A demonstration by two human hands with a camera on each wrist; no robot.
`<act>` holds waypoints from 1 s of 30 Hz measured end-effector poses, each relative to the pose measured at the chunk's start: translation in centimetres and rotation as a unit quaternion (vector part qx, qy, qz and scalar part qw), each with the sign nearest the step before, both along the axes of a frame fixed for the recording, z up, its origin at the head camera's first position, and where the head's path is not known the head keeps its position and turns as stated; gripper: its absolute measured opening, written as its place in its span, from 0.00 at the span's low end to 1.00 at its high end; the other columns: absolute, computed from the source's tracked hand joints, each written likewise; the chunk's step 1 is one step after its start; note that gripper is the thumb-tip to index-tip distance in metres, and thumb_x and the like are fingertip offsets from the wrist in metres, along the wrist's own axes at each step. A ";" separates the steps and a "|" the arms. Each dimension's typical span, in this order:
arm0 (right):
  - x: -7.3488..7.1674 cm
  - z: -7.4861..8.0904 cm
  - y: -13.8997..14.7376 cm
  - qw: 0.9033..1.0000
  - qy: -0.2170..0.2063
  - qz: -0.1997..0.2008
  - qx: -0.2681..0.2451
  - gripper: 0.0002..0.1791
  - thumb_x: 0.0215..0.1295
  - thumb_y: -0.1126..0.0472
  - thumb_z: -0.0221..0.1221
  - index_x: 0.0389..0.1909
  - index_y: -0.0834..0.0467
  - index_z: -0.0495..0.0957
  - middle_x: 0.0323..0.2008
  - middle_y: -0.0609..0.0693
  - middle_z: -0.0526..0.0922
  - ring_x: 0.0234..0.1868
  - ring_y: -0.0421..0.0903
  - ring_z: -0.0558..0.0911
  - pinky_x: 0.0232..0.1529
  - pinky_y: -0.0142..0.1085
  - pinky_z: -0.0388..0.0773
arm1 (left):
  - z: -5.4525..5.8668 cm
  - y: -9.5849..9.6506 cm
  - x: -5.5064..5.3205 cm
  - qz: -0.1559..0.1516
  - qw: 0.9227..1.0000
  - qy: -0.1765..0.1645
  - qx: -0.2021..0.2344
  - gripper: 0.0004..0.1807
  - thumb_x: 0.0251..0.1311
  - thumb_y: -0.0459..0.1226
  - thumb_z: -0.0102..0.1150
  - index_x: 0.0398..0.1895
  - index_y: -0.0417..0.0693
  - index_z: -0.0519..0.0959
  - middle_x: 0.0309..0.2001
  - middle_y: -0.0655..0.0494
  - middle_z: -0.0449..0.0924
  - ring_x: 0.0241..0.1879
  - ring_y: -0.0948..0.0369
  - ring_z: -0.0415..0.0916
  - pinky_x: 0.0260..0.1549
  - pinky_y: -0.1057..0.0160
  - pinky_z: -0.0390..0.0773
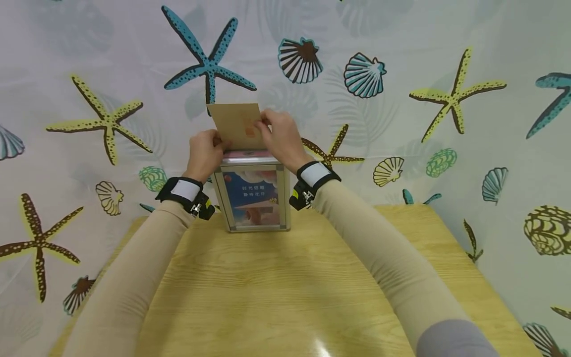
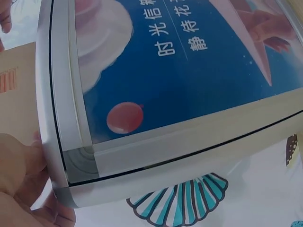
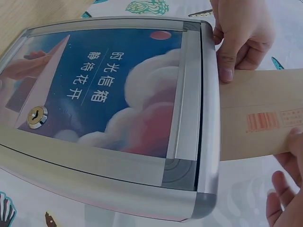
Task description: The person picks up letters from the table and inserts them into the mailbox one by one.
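A brown kraft envelope [image 1: 234, 124] with an orange barcode stands upright at the top of a silver-framed letter box [image 1: 284, 198]. Its lower edge meets the box's pink top, and most of it rises above. My left hand [image 1: 206, 152] pinches the envelope low on its left edge, thumb in front, close to the box's top. Higher up on the right side, my right hand [image 1: 284, 139] holds it between thumb and fingers. In the right wrist view, the box's blue front panel [image 3: 90, 113] carries white lettering and a round brass lock [image 3: 37, 117].
The box stands at the far side of a light wooden table [image 1: 258, 287]. Directly behind it hangs a pale cloth [image 1: 312, 109] printed with starfish and shells. A strap with a small camera [image 1: 314, 181] is on each wrist.
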State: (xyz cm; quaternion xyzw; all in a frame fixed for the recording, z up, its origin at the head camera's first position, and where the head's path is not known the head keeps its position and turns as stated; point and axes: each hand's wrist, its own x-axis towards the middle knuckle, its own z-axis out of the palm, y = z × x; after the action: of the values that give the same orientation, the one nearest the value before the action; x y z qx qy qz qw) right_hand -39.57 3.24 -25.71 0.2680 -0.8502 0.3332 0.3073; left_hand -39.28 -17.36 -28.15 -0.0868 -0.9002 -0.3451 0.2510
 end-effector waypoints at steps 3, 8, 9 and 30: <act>0.1 0.2 0.1 1.000 0.004 -0.010 0.011 0.08 0.74 0.60 0.61 0.40 0.62 0.83 0.39 0.55 0.90 0.43 0.53 0.85 0.48 0.43 0.78 | 0.0 0.0 0.1 0.001 1.000 0.009 0.001 0.13 0.70 0.34 0.62 0.50 0.32 0.82 0.45 0.37 0.87 0.44 0.46 0.85 0.43 0.49 0.80; 0.1 -0.7 0.4 0.998 -0.034 -0.032 0.048 0.10 0.75 0.60 0.60 0.40 0.63 0.84 0.37 0.56 0.89 0.37 0.50 0.87 0.41 0.40 0.80 | 0.7 0.3 0.4 -0.001 0.998 0.060 0.020 0.12 0.73 0.34 0.58 0.54 0.36 0.79 0.48 0.40 0.86 0.45 0.48 0.81 0.43 0.52 0.78; 0.1 -0.9 0.5 0.997 -0.045 -0.033 0.052 0.10 0.76 0.60 0.59 0.41 0.63 0.84 0.36 0.56 0.89 0.35 0.49 0.87 0.39 0.39 0.80 | 0.8 0.4 0.4 -0.004 0.997 0.070 0.026 0.12 0.74 0.34 0.58 0.55 0.37 0.78 0.48 0.40 0.85 0.45 0.48 0.80 0.44 0.52 0.78; 0.1 -1.7 1.3 0.998 0.002 -0.019 0.056 0.07 0.76 0.62 0.58 0.48 0.59 0.81 0.47 0.56 0.90 0.51 0.55 0.84 0.49 0.43 0.79 | 1.5 1.1 0.6 -0.049 0.995 0.086 -0.014 0.08 0.73 0.29 0.57 0.49 0.39 0.82 0.49 0.42 0.85 0.47 0.48 0.82 0.49 0.51 0.81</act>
State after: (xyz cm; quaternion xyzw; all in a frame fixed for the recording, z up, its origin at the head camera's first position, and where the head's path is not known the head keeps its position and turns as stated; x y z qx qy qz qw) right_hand -39.47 4.54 -27.42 0.2690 -0.8717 0.2789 0.3001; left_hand -38.67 -16.29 -26.61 -0.1639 -0.8748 -0.3356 0.3086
